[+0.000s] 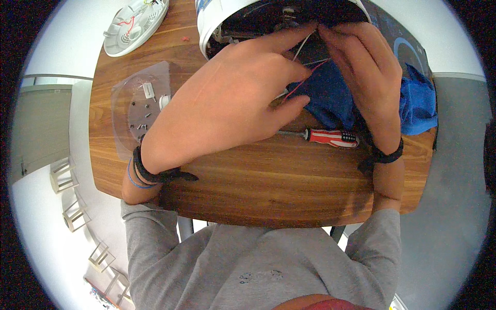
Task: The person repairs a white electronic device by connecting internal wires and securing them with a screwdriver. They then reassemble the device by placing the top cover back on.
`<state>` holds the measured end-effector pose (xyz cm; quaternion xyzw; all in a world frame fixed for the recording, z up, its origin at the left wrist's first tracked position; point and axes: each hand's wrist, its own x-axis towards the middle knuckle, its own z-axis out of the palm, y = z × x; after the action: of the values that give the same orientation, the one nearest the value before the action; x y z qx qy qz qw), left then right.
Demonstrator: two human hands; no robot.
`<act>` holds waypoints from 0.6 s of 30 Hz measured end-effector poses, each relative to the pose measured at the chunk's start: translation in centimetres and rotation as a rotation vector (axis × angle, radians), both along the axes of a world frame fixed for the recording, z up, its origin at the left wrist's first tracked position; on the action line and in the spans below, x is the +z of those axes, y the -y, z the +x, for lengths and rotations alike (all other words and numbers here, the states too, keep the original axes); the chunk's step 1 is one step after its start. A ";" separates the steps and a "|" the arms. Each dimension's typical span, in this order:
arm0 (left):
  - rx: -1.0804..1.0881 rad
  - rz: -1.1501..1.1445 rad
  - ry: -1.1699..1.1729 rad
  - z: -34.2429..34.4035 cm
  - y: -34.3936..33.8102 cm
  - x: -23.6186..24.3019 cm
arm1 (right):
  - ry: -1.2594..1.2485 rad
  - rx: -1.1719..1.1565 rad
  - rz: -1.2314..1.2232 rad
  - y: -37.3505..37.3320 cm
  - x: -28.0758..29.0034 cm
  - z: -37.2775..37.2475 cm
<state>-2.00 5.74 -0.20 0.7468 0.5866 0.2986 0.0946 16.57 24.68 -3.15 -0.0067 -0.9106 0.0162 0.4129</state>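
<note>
In front of me, at the table's far side, lies a round white housing (207,26) with a dark hollow interior. My right hand (369,67) reaches to its opening, fingertips pinched together at the top of a thin white wire (304,45). My left hand (237,98) stretches over from the left, its index fingertip meeting the right fingertips. Its thumb and other fingers are apart, beside a thin red wire (310,77) that slants below the opening. Part of both wires is hidden by my hands. Below them lies a screwdriver (331,138) with a red, white and dark handle.
A clear plastic sheet (121,116) at left carries several small screws (147,114) and a white connector piece (149,90). Farther back sits a white cover (135,28) with red wires. Blue cloth (417,106) lies on the wooden table (268,191) at right and under the wires.
</note>
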 end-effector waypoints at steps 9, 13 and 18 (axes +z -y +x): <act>0.014 -0.015 0.041 0.2 -0.1 -0.1 | 0.086 -0.085 0.021 0.7 1.2 0.1; 0.013 -0.025 0.112 0.4 -0.1 -0.1 | 0.132 -0.038 -0.067 0.3 3.3 1.2; -0.029 -0.025 0.123 0.3 -0.2 -0.1 | 0.715 -0.026 -0.267 -0.9 7.2 6.1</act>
<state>-1.72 5.94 -0.29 0.7342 0.5725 0.3352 0.1442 22.62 25.54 4.01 -0.0773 -0.9869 0.1258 0.0648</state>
